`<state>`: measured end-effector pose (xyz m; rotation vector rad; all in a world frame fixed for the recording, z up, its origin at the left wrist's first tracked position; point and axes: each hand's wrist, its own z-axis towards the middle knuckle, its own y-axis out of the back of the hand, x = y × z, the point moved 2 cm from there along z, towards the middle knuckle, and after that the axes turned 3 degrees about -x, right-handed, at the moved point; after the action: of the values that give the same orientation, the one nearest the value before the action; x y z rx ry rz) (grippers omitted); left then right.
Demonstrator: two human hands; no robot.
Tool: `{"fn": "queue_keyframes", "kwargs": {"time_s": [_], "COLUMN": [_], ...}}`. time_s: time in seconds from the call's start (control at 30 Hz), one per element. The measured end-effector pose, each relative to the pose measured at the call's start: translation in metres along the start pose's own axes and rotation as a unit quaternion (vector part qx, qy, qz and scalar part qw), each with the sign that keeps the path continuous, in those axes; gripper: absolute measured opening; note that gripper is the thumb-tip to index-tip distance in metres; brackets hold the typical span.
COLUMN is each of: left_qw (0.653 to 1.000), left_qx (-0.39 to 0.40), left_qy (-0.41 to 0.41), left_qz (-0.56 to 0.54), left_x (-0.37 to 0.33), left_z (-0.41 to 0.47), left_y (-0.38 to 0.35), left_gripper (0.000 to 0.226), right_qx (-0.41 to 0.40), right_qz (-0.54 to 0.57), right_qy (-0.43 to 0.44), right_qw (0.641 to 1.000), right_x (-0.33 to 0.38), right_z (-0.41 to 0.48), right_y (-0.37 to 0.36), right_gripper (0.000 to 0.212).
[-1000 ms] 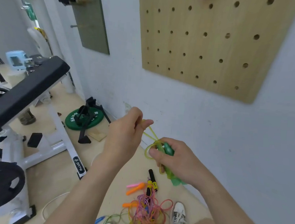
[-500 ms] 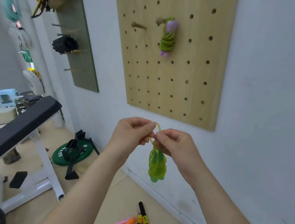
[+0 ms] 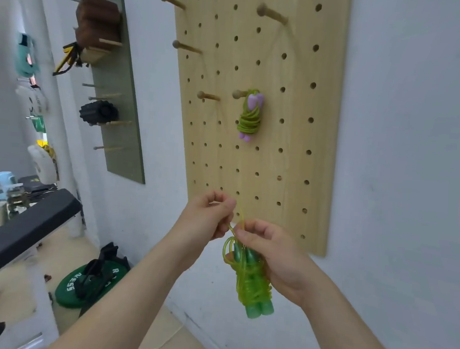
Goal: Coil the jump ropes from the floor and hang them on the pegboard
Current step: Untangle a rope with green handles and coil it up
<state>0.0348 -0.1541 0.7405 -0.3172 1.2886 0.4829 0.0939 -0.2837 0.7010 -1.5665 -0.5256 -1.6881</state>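
Two hands meet below the wooden pegboard (image 3: 294, 141), both busy with one green jump rope (image 3: 250, 280). Right hand (image 3: 277, 258): fingers closed around the upper part of the wound bundle, thumb and forefinger pinching where the cord leaves the wraps. Left hand (image 3: 206, 219): fingers curled shut on the free loop of cord that rises from the bundle. Bundle hangs in the air in front of the wall, under the board's lower edge, green handles side by side and pointing down.

One rope already up: lime cord wound round purple handles (image 3: 251, 115), hanging from a wooden peg (image 3: 239, 94) mid-board. Bare peg (image 3: 207, 95) just left of it; three more bare pegs higher up. Green panel (image 3: 120, 88) further left carries a black roller and other gear. Weight bench and green weight plate (image 3: 88, 281) on the floor, left.

Judged step: forming the hanging loop, then lifting to a free peg.

Risks from here:
- Loop looks short and narrow; if too tight it may not pass over the rounded peg head.
- Pulling the loop longer could draw cord out of the wraps and loosen the coil.
- Slick plastic cord; once the right hand lets go, wraps may slide down the handles and unwind.
- Bare peg sits close to the hung rope; a careless reach may knock that one off.
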Motion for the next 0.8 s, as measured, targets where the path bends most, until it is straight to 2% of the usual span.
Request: {"fn": "queue_keyframes", "kwargs": {"time_s": [0.1, 0.2, 0.27, 0.4, 0.53, 0.63, 0.8], "left_qw": [0.998, 0.995, 0.995, 0.994, 0.994, 0.988, 0.965], "left_qx": [0.04, 0.015, 0.004, 0.019, -0.034, -0.054, -0.061], "left_qy": [0.011, 0.003, -0.003, -0.003, -0.066, -0.14, -0.255], "left_qz": [-0.051, -0.098, -0.096, -0.109, -0.079, -0.035, -0.019], "left_x": [-0.009, -0.015, -0.013, -0.008, -0.026, -0.055, -0.124], "left_z": [0.025, 0.051, 0.07, 0.112, 0.163, 0.197, 0.245], "left_y": [0.009, 0.016, 0.018, 0.023, 0.033, 0.029, 0.008], "left_gripper": [0.003, 0.026, 0.031, 0.027, 0.022, 0.019, 0.013], "right_qx": [-0.052, -0.114, -0.137, -0.15, -0.155, -0.197, -0.24], "right_qz": [-0.002, -0.023, -0.055, -0.059, -0.069, -0.155, -0.278], "right_qy": [0.018, 0.057, 0.076, 0.116, 0.161, 0.224, 0.349], "right_qw": [0.998, 0.992, 0.986, 0.98, 0.972, 0.942, 0.862], "right_x": [0.015, 0.028, 0.036, 0.054, 0.078, 0.108, 0.189], "right_z": [0.026, 0.058, 0.081, 0.128, 0.171, 0.198, 0.229], "right_y": [0.011, 0.018, 0.017, 0.008, 0.005, 0.01, 0.02], "right_gripper": [0.01, 0.011, 0.013, 0.015, 0.014, 0.018, 0.02]}}
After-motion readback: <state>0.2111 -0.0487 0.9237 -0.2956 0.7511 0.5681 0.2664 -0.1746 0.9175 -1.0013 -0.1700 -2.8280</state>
